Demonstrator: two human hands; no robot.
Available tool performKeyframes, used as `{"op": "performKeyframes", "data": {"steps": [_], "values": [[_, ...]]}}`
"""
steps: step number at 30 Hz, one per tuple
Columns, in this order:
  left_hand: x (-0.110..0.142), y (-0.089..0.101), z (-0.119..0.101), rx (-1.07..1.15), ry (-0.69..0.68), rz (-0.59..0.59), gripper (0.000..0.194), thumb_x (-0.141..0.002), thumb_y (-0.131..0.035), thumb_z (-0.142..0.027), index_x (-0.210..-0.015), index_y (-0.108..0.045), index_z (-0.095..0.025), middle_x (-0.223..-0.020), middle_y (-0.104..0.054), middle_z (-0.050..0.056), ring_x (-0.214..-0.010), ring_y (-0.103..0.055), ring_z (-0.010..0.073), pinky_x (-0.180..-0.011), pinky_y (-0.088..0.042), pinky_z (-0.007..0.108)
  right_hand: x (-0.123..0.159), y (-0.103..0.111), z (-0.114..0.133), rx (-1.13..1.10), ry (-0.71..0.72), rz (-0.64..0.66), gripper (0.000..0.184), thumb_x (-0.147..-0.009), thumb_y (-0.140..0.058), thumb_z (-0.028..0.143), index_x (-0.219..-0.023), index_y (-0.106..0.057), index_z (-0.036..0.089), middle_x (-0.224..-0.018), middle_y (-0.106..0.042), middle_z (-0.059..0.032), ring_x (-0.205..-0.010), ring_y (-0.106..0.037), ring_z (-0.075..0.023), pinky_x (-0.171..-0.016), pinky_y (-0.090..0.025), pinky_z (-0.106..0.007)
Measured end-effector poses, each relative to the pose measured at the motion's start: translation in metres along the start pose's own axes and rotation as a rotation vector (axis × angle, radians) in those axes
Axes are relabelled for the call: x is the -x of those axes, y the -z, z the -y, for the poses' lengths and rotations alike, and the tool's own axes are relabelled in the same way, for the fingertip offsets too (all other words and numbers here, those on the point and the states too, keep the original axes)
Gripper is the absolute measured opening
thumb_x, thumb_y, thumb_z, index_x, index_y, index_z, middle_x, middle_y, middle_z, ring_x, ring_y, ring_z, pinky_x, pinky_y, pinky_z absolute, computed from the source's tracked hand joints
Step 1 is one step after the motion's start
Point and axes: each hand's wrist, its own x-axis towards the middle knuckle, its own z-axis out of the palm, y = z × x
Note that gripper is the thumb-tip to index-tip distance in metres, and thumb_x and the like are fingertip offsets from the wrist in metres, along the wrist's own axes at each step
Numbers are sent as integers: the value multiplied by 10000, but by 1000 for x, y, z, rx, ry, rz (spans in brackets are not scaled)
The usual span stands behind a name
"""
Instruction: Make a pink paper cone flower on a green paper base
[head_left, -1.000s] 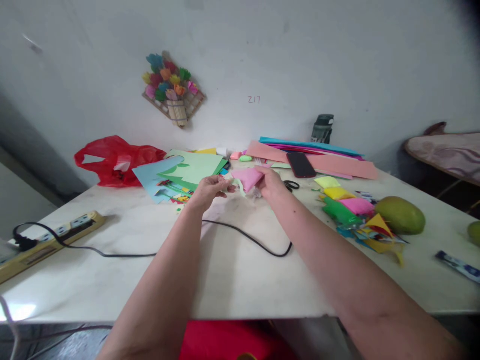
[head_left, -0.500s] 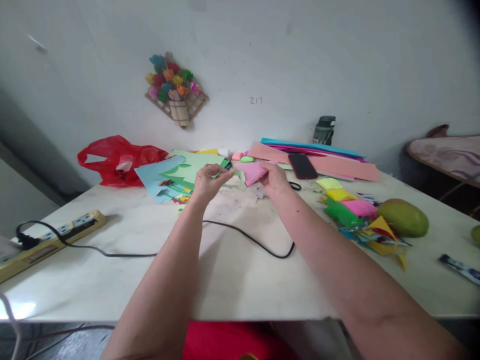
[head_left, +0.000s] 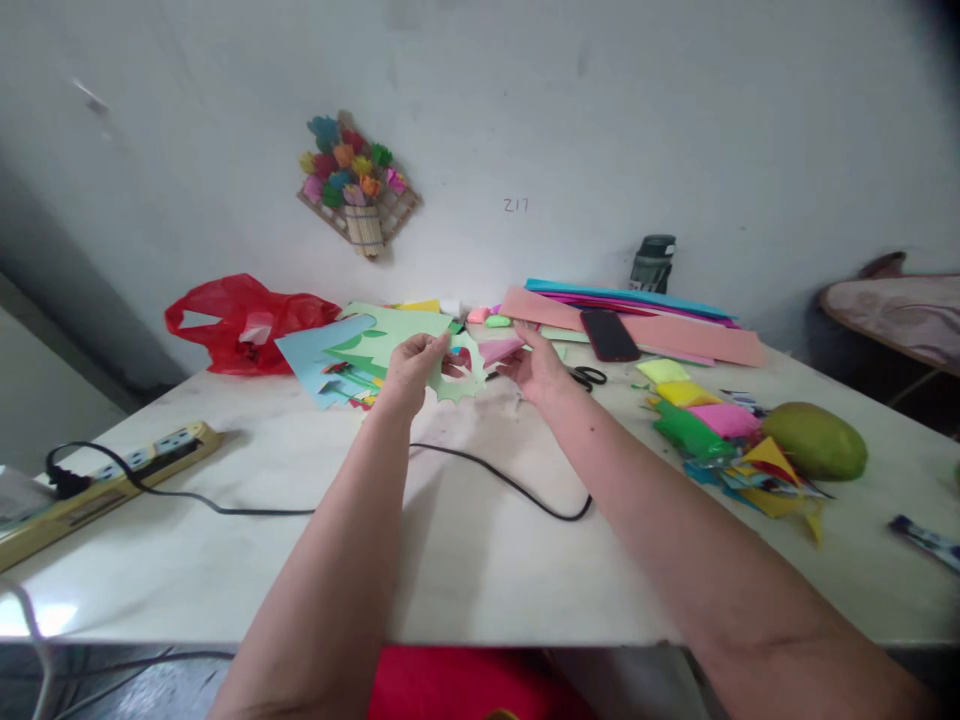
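Observation:
Between the thumb and fingers of my left hand point(head_left: 415, 372) is a pale green paper cutout point(head_left: 456, 391) with a scalloped edge and a hole in its middle. My right hand point(head_left: 538, 366) pinches a folded piece of pink paper point(head_left: 499, 350) just to the right of the cutout. Both pieces are held up over the table. Behind my left hand lie a light green sheet point(head_left: 405, 325) and a blue sheet point(head_left: 304, 362) with small coloured paper shapes on it. Black scissors point(head_left: 589, 377) rest to the right of my right hand, partly hidden by it.
A black phone point(head_left: 609, 335) lies on pink paper strips point(head_left: 694, 340). Several coloured packets point(head_left: 724, 420), paper scraps and a green mango point(head_left: 814, 440) are at the right. A red plastic bag point(head_left: 232, 315) and a power strip point(head_left: 112, 485) are left; a black cord point(head_left: 495, 475) crosses the table.
My hands have moved slightly apart. The green cutout has turned to face me, showing its hole, and the pink paper now looks narrower. More of the scissors shows.

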Motion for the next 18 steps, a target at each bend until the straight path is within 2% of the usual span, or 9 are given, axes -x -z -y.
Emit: {"op": "performKeyframes", "data": {"steps": [7, 11, 15, 18], "values": [[-2, -6, 15, 164, 120, -69, 364, -595, -691, -440, -647, -489, -142, -564, -591, 10, -446, -538, 100, -470, -417, 232, 7, 1, -9, -31, 11, 77, 161, -699, -587, 319, -713, -528, 170, -589, -576, 12, -513, -536, -105, -461, -440, -219], [-2, -10, 19, 186, 103, -89, 327, -600, -694, -388, -616, -472, -150, -539, -566, -5, -454, -513, 86, -483, -398, 220, 6, 2, -14, -86, -17, 43, 192, -692, -614, 343, -730, -536, 172, -582, -587, 19, -499, -539, -97, -472, -451, -214], [-1, -11, 24, 106, 85, -82, 315, -614, -672, -408, -629, -486, -154, -574, -550, -5, -485, -493, 79, -442, -337, 194, 5, 2, -14, -120, -10, 0, 148, -696, -616, 283, -748, -534, 172, -566, -574, 29, -487, -536, -104, -446, -447, -223], [-3, -9, 27, 52, 112, -111, 318, -619, -645, -448, -684, -508, -168, -646, -554, -2, -570, -516, 106, -495, -385, 212, 6, 2, -12, -117, -43, -65, 140, -692, -614, 271, -707, -517, 171, -518, -536, 41, -440, -504, -93, -400, -413, -206]]}}
